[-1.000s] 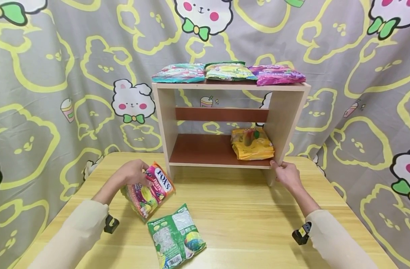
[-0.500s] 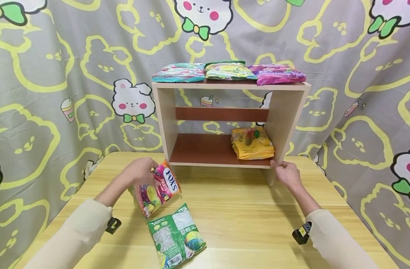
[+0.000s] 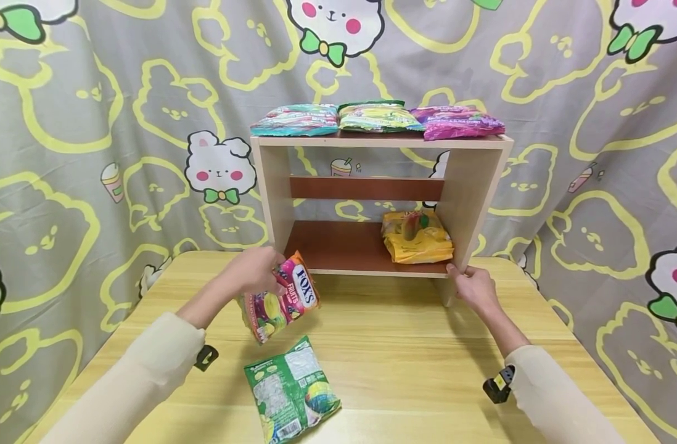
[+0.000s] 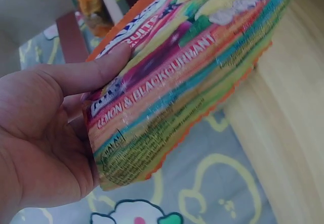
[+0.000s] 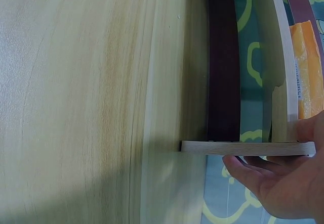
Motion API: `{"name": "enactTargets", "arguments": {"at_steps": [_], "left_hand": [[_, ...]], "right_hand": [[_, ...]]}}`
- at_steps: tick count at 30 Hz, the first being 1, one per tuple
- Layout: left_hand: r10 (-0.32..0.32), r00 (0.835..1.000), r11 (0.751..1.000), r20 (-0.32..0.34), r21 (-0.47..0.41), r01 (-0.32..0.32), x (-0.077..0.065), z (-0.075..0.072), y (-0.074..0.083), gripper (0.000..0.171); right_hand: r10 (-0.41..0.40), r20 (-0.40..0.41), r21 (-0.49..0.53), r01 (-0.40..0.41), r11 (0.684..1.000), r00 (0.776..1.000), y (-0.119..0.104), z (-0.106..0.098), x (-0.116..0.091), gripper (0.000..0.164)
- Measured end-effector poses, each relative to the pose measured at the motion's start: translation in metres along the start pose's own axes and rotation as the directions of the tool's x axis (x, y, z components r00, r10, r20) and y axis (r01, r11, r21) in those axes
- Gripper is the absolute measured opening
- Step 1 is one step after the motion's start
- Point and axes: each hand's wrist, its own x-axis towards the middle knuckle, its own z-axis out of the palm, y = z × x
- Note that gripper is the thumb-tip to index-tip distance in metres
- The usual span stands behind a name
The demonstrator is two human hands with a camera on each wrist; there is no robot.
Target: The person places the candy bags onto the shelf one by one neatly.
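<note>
My left hand (image 3: 258,270) pinches a FOX'S fruit candy bag (image 3: 285,301), pink and orange, in front of the shelf unit's left side. In the left wrist view the thumb lies over the printed front of the candy bag (image 4: 167,77), and "Lemon & Blackcurrant" shows along its side. My right hand (image 3: 474,288) grips the lower right of the small wooden shelf unit (image 3: 474,185). From the right wrist, this hand (image 5: 283,183) has its thumb on the inner side of the upright panel (image 5: 243,148) and fingers behind it. A yellow candy bag (image 3: 418,243) sits on the lower shelf's right end.
On the shelf unit's top lie a teal bag (image 3: 299,120), a yellow-green bag (image 3: 377,118) and a purple bag (image 3: 460,123) in a row. A green bag (image 3: 294,391) lies on the wooden table (image 3: 416,370). A patterned curtain (image 3: 177,80) hangs behind.
My left hand has carried the FOX'S candy bag to the right and upward, closer to the lower shelf's left end. My right hand stays on the shelf unit.
</note>
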Motion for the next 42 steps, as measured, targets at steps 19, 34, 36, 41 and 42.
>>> {"name": "enactTargets", "arguments": {"at_steps": [19, 34, 36, 41, 42], "left_hand": [[0.073, 0.989, 0.995, -0.132, 0.071, -0.064, 0.038, -0.028, 0.046, 0.040], [-0.101, 0.961, 0.989, -0.257, -0.132, 0.069, 0.066, -0.025, 0.040, 0.037], [-0.136, 0.953, 0.983, -0.270, -0.160, 0.095, 0.070, -0.022, 0.038, 0.039], [-0.201, 0.932, 0.966, -0.301, -0.217, 0.138, 0.075, -0.014, 0.034, 0.040], [-0.206, 0.928, 0.964, -0.311, -0.225, 0.139, 0.076, -0.013, 0.034, 0.039]], "right_hand": [[-0.004, -0.016, 0.002, 0.004, 1.000, 1.000, 0.001, 0.000, -0.001, 0.060], [-0.005, -0.016, 0.000, 0.005, 1.000, 1.000, 0.000, -0.001, 0.000, 0.059], [-0.007, -0.014, 0.000, 0.007, 1.000, 1.000, 0.000, 0.000, 0.001, 0.059], [0.000, -0.007, 0.009, 0.000, 1.000, 1.000, 0.000, 0.000, 0.000, 0.059], [0.001, -0.007, 0.011, -0.001, 1.000, 1.000, 0.000, 0.000, 0.000, 0.059]]}}
